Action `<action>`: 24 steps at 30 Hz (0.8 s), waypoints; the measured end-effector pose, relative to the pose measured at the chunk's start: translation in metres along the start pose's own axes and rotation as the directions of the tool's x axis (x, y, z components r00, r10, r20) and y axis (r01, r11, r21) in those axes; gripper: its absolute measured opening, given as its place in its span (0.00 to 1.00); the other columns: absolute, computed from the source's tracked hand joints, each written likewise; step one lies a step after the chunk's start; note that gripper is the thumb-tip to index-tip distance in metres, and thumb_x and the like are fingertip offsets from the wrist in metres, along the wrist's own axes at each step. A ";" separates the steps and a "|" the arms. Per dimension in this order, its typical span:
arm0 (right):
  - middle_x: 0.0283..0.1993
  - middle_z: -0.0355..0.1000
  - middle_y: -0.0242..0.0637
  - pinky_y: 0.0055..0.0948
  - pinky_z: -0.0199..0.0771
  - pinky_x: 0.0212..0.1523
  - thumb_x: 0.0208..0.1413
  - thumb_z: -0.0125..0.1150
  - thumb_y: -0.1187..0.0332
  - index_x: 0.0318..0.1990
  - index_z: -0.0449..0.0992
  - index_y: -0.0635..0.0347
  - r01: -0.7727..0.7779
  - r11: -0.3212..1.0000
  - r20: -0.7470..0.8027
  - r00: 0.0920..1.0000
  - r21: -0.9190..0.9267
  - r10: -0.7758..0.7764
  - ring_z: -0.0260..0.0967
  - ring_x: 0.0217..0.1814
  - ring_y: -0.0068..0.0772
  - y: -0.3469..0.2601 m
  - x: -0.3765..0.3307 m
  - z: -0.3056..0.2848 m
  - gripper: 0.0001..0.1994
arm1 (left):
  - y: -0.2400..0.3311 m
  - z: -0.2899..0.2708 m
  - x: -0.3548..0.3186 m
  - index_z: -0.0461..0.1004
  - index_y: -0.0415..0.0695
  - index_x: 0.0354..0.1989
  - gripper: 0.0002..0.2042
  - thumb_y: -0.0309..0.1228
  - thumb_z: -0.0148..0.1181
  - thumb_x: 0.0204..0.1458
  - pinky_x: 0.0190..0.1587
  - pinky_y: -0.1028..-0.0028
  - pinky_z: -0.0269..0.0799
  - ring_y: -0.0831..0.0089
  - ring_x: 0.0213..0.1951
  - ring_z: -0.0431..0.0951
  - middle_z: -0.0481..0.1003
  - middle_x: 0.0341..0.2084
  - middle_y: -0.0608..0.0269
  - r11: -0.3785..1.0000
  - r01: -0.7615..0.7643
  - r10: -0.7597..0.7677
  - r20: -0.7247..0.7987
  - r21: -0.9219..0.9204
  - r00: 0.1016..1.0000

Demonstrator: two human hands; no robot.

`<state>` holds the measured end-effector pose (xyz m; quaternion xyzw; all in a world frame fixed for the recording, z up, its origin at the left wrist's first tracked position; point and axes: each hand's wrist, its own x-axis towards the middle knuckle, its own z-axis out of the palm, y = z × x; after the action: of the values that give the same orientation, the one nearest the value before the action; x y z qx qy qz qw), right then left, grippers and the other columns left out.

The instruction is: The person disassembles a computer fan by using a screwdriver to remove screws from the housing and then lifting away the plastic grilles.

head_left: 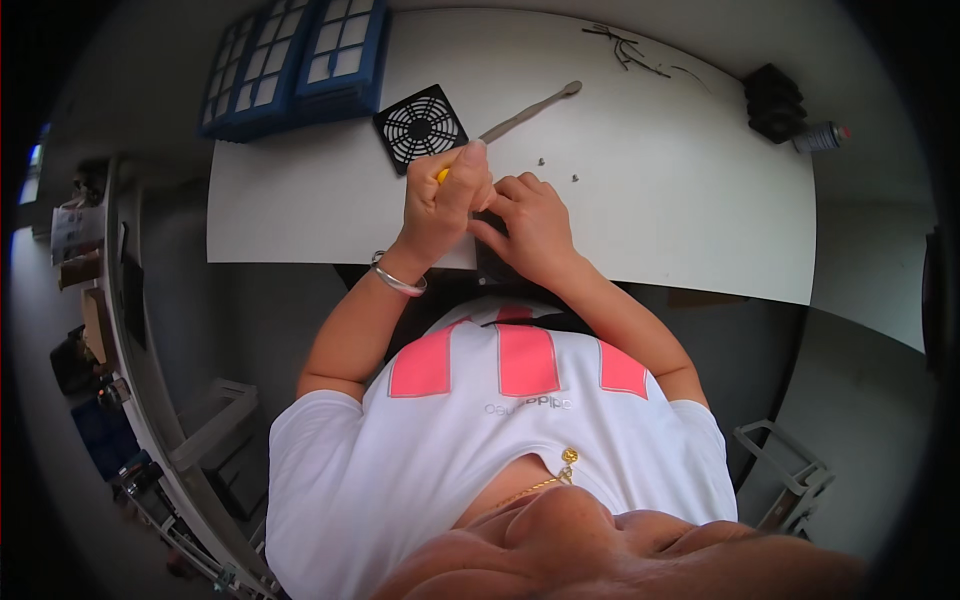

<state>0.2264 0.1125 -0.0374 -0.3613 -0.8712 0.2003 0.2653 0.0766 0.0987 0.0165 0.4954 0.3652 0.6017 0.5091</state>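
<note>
My left hand (447,200), thumb on top, is closed in a fist around a tool with a yellow handle (443,176). Most of that tool is hidden by the fingers. Close beside it, my right hand (532,225) curls its fingers over a dark object (490,228) at the table's front edge; its kind cannot be made out. A black fan grille (420,128) lies just beyond my left hand. From near its corner a long thin grey-beige stick with a rounded tip (530,112) stretches to the far right. Two small screws (575,178) lie beyond my right hand.
Blue bins with white grid fronts (300,60) stand at the table's (680,200) far left. Thin black cable pieces (628,50) lie at the back. At the far right are a stack of black parts (773,103) and a spray can (822,137). A shelf (150,380) runs along the left.
</note>
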 end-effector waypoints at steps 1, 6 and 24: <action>0.35 0.72 0.32 0.36 0.67 0.41 0.49 0.70 0.58 0.38 0.81 0.53 -0.004 1.000 0.006 1.000 0.009 0.004 0.67 0.40 0.36 0.000 0.000 0.001 0.12 | -0.002 0.003 -0.003 0.55 0.44 0.17 0.24 0.37 0.43 0.69 0.23 0.74 0.55 0.80 0.16 0.51 0.54 0.12 0.70 1.000 0.010 -0.010 -0.006 0.002 1.000; 0.36 0.72 0.30 0.33 0.66 0.43 0.50 0.69 0.59 0.38 0.81 0.52 -0.039 0.998 -0.039 0.999 -0.049 0.037 0.67 0.42 0.34 -0.007 0.003 0.000 0.11 | -0.010 0.018 -0.014 0.54 0.45 0.18 0.23 0.39 0.42 0.70 0.23 0.72 0.56 0.80 0.16 0.51 0.53 0.13 0.71 0.976 -0.172 0.205 -0.306 0.130 0.930; 0.35 0.75 0.27 0.34 0.65 0.39 0.52 0.66 0.59 0.36 0.82 0.49 -0.049 0.998 -0.030 0.998 -0.038 0.048 0.70 0.40 0.32 -0.004 -0.003 0.003 0.08 | -0.006 -0.007 -0.016 0.63 0.43 0.36 0.19 0.48 0.43 0.68 0.37 0.75 0.59 0.75 0.29 0.58 0.61 0.28 0.66 0.980 -0.038 -0.018 0.273 0.196 0.962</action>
<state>0.2240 0.1072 -0.0379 -0.3904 -0.8619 0.1845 0.2660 0.0707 0.0844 0.0055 0.6239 0.3472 0.4906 0.4995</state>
